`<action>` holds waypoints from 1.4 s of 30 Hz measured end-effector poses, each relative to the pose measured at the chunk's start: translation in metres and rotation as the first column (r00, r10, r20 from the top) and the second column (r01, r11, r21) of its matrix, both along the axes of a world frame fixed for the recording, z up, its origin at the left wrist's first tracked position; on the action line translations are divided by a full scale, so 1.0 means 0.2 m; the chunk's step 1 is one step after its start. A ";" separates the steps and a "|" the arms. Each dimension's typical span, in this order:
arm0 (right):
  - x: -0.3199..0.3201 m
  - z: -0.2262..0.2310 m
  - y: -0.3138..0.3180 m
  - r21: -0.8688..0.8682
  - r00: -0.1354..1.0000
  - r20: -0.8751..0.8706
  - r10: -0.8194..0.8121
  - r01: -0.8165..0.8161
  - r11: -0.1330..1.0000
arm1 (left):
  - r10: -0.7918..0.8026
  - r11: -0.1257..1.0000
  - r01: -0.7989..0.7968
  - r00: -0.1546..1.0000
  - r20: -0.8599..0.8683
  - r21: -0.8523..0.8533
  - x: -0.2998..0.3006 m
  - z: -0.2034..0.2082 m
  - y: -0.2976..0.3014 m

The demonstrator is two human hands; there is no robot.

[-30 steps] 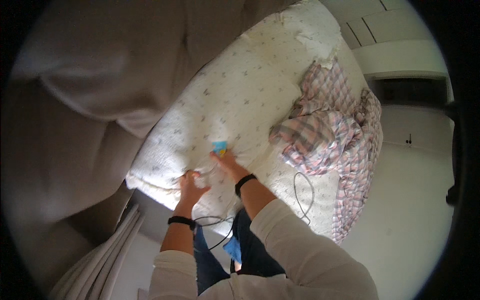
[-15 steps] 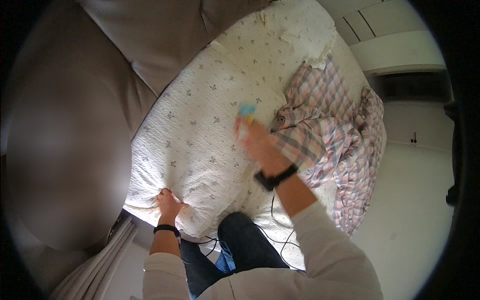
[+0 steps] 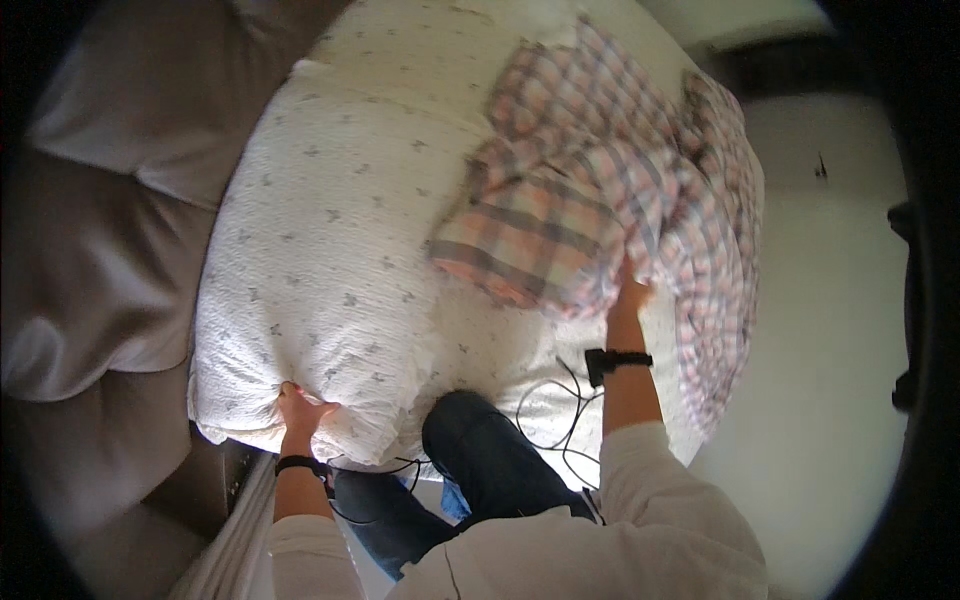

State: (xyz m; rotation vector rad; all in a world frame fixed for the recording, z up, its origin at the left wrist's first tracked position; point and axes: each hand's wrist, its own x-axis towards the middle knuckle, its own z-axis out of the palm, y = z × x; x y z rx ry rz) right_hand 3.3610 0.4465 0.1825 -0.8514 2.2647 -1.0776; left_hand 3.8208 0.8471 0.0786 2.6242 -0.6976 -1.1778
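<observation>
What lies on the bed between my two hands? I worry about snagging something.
In the head view, patterned white bedspread, your raised knee and a thin black cable lie between left hand and right hand.

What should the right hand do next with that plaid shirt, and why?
Probably lift the plaid shirt clear of the white quilt: the right hand already reaches under its crumpled near edge, while the left hand grips the quilt's corner.

A: Where's the open room on that bed?
B: The whole left half of the white quilt (image 3: 330, 250) is bare. The plaid shirt (image 3: 600, 210) heaps across the upper right, and a black cable (image 3: 555, 420) loops near the front edge by the knee (image 3: 470, 440).
</observation>
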 end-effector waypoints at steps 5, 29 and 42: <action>0.14 -0.26 0.11 0.005 0.332 0.943 0.027 -0.094 0.996 | -0.087 0.996 0.087 0.996 0.006 -0.028 0.08 -0.06 0.04; -0.47 0.92 2.23 0.257 0.532 0.818 -0.219 0.003 0.966 | 0.289 0.554 -0.748 -0.239 -0.927 0.366 -1.54 1.27 0.18; -0.92 0.65 1.50 0.041 -0.217 0.976 0.036 0.342 0.939 | -0.044 0.592 -0.585 0.663 -0.747 -0.554 -0.73 2.69 0.87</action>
